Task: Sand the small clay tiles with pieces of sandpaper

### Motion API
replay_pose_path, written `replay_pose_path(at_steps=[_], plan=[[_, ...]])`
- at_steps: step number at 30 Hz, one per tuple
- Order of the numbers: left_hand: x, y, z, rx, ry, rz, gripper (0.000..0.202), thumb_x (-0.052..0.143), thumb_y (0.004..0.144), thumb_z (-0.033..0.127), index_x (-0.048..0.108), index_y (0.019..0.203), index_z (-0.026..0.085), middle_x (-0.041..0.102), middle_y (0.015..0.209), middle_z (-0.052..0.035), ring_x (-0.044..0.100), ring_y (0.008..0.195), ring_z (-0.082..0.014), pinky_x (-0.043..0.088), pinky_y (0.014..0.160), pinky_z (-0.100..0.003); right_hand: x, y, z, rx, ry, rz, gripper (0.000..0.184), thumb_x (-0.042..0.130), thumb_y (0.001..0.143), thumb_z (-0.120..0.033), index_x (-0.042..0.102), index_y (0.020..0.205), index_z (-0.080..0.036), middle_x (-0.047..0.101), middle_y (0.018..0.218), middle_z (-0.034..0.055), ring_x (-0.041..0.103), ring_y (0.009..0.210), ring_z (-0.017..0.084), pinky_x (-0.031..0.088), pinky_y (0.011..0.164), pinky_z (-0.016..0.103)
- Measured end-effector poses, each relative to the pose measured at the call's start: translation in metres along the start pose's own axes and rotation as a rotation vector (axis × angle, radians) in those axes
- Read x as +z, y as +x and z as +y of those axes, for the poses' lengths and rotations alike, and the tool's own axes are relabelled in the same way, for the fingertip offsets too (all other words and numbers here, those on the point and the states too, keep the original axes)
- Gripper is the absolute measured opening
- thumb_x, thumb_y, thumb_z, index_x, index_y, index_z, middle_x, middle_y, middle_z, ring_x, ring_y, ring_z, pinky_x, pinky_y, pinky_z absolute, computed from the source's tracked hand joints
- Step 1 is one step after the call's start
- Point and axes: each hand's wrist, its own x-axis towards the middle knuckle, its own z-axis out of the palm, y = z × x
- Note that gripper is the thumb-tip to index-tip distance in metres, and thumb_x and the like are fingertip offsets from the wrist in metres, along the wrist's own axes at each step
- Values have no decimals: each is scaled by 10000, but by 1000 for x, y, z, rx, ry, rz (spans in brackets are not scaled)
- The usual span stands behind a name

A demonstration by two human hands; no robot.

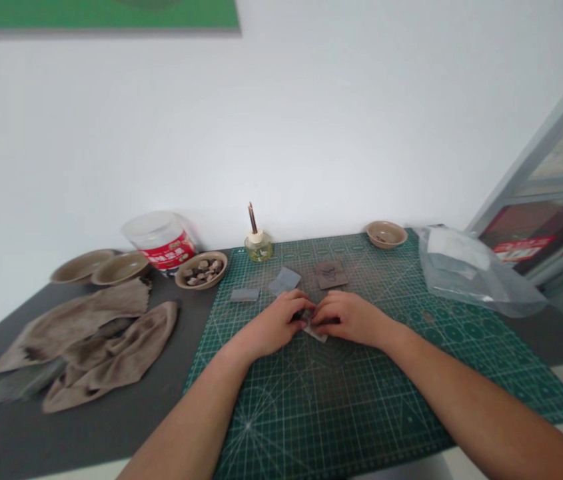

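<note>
Tan bowl (200, 285) holds small lumps (201, 272); hands (311, 315) pinch pale scrap (317, 333).

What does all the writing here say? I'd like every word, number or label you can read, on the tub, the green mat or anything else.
White plastic tub: red label with large characters, too blurred to read.
Red sticker at the right: too blurred to read.
Green cutting mat: edge markings too small to read.

The small pale piece (317, 335) is mostly hidden; shape unclear.
</note>
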Motion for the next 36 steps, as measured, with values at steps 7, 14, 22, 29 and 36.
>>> replay_pose_path(at_steps=[7,14,22,29,36], plan=[[-1,-1,1,-2,23,4,309,573,839,94,674,1100,223,609,1124,-70,543,1119,-232,420,1023,-399,2,1,-4,16,-85,17,35,700,819,-204,706,786,-197,669,912,29,603,863,170,441,773,279],[-3,1,4,-24,69,-37,303,549,845,97,700,1077,220,603,1000,-59,563,1016,-230,450,929,-370,9,0,-6,41,-133,90,116,665,851,-215,680,741,-183,649,882,41,588,845,171,434,763,289],[-2,0,5,-30,60,-15,365,549,812,70,694,1107,227,616,1010,-65,565,1023,-237,449,939,-382,9,-1,-4,86,-173,134,101,671,850,-215,687,755,-187,642,859,40,581,858,181,428,759,293],[2,-2,2,-46,25,46,616,560,768,24,560,1342,246,637,1176,-83,567,1122,-251,418,1024,-416,9,-2,-2,83,-155,119,96,687,841,-231,687,753,-193,656,860,32,591,848,178,430,754,290],[7,-3,-1,-97,-88,90,773,563,762,18,396,1475,266,657,1203,-89,614,1097,-235,442,1015,-419,9,-1,-2,44,-102,86,101,688,823,-204,679,722,-199,648,849,21,596,822,166,438,744,282]])
